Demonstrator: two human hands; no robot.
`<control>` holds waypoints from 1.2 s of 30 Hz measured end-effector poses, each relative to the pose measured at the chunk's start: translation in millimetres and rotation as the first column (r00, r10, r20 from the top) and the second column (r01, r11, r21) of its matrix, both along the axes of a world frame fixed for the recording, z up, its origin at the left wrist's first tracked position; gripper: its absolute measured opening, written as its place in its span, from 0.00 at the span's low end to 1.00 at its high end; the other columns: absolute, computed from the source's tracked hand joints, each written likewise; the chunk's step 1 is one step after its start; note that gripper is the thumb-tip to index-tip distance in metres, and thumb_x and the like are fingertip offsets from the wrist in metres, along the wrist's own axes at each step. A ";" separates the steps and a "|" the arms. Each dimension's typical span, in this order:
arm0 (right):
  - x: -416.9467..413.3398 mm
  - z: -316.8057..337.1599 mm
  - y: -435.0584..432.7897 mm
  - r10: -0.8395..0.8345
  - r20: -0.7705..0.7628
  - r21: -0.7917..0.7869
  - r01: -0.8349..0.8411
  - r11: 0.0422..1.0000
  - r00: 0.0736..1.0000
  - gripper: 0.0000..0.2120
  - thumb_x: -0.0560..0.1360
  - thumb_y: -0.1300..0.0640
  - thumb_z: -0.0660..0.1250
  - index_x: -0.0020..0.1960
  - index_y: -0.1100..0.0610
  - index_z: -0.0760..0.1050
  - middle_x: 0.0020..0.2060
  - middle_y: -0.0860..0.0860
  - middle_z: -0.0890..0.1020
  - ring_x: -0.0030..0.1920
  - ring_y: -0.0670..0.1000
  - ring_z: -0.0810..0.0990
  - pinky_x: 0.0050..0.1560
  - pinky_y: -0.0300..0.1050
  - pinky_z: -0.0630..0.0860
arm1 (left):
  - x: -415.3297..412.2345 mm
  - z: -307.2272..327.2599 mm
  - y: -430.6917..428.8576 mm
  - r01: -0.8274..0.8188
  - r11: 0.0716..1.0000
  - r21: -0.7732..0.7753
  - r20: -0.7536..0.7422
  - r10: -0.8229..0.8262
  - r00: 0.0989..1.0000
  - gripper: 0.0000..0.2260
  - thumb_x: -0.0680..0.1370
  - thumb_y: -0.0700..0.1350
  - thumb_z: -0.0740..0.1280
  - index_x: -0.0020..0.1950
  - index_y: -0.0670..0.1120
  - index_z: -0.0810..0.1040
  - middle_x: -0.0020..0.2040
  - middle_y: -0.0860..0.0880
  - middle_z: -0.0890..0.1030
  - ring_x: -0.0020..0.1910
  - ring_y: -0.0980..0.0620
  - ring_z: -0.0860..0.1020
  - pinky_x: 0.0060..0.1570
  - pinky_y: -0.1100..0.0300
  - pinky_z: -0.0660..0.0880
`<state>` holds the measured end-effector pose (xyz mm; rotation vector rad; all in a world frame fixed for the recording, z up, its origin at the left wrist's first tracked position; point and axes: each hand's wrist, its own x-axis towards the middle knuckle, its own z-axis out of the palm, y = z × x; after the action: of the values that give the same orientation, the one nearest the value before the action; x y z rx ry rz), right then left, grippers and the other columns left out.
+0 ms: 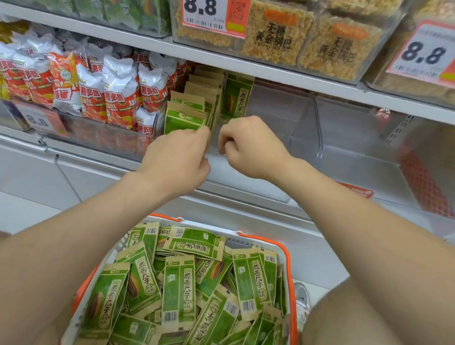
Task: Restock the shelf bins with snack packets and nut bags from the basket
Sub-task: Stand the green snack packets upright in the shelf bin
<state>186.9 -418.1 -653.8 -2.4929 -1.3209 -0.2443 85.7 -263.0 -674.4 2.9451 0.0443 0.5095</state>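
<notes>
a: our left grip pinches the front of the green nut bags standing in the shelf bin; our right grip is curled just beside, hold unclear.
b: looks like we're squaring the row; next, more from the basket below.

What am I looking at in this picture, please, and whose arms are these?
There is no machine here. A person wears a camera on the head that looks forward and down, so the two bare arms are their own. The left hand grips the front of a row of green packets standing in a clear shelf bin. The right hand is curled at the bin's front; whether it holds anything, I cannot tell. Below, an orange-rimmed basket is full of similar packets.
</notes>
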 end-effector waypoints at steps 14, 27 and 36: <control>-81.1 -125.6 -54.0 0.018 -0.302 -0.877 -0.285 0.388 0.953 0.24 0.78 0.61 0.67 0.74 0.54 0.71 0.60 0.55 0.78 0.44 0.54 0.75 0.30 0.45 0.66 | -31.4 -65.2 -51.0 0.354 0.935 0.027 -0.835 -0.174 0.523 0.23 0.82 0.57 0.65 0.76 0.52 0.70 0.71 0.46 0.76 0.66 0.43 0.77 0.64 0.47 0.76; -85.6 -184.6 -80.7 -0.229 -0.446 -0.754 -0.225 0.618 0.865 0.21 0.80 0.56 0.63 0.70 0.41 0.66 0.73 0.56 0.58 0.51 0.60 0.77 0.48 0.55 0.79 | -21.6 -70.5 -57.2 0.383 0.924 0.012 -0.873 -0.177 0.454 0.20 0.85 0.56 0.62 0.77 0.55 0.70 0.71 0.49 0.75 0.68 0.46 0.75 0.65 0.48 0.74; -81.2 -151.2 -56.2 -0.194 -0.603 -0.373 -0.059 0.926 0.774 0.16 0.75 0.54 0.68 0.56 0.49 0.63 0.53 0.53 0.66 0.43 0.58 0.75 0.48 0.59 0.78 | -23.6 -52.5 -42.2 0.110 0.994 0.023 -0.858 -0.037 0.513 0.26 0.83 0.39 0.59 0.81 0.44 0.57 0.66 0.41 0.78 0.46 0.47 0.79 0.39 0.56 0.76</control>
<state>105.6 -474.3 -805.0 -2.5499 -1.0410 0.8536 62.1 -305.3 -726.9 2.9006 0.0077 -1.0427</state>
